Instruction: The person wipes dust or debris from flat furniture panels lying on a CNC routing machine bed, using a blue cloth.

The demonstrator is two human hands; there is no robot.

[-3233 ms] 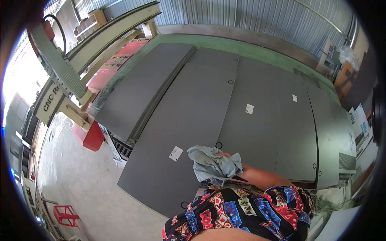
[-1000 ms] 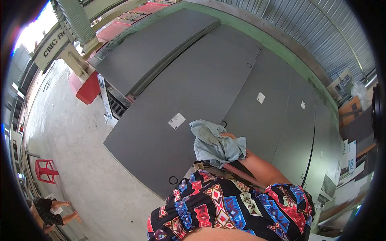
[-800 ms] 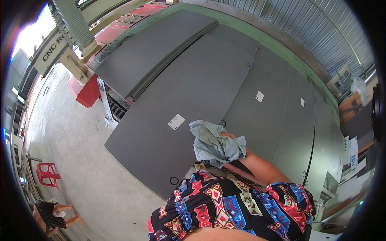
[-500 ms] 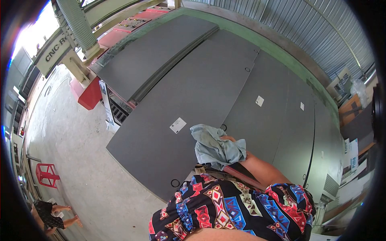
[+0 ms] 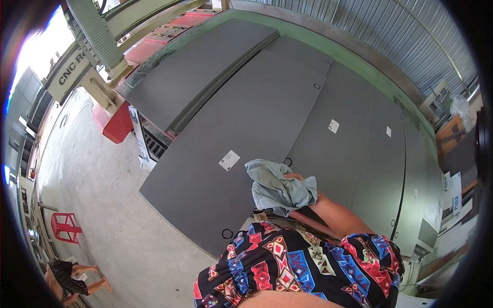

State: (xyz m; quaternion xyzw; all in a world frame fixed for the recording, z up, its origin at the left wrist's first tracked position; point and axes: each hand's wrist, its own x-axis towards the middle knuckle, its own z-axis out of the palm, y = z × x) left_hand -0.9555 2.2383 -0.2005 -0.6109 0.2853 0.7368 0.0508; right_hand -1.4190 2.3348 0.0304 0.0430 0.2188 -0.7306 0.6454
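Observation:
A crumpled light blue-grey cloth [image 5: 272,189] is bunched over my right hand [image 5: 295,176], just above the near edge of the large grey panels. Parts of the fingers show at the cloth's upper right side, wrapped round it; the rest of the hand is covered. My right forearm reaches in from the lower right. Flat grey panels [image 5: 205,200] lie side by side around the cloth, and a white label [image 5: 229,160] is stuck on the nearest one. My left hand is out of frame.
A CNC machine gantry [image 5: 77,69] stands at the upper left. On the floor at left are a red stool [image 5: 65,227] and, below it, another person's legs [image 5: 87,277]. Corrugated metal sheeting [image 5: 380,31] rises behind. Boards and cardboard [image 5: 454,138] lean at the right.
The whole view has shifted slightly, with the surroundings a little further right. My right hand keeps the cloth in nearly the same pose.

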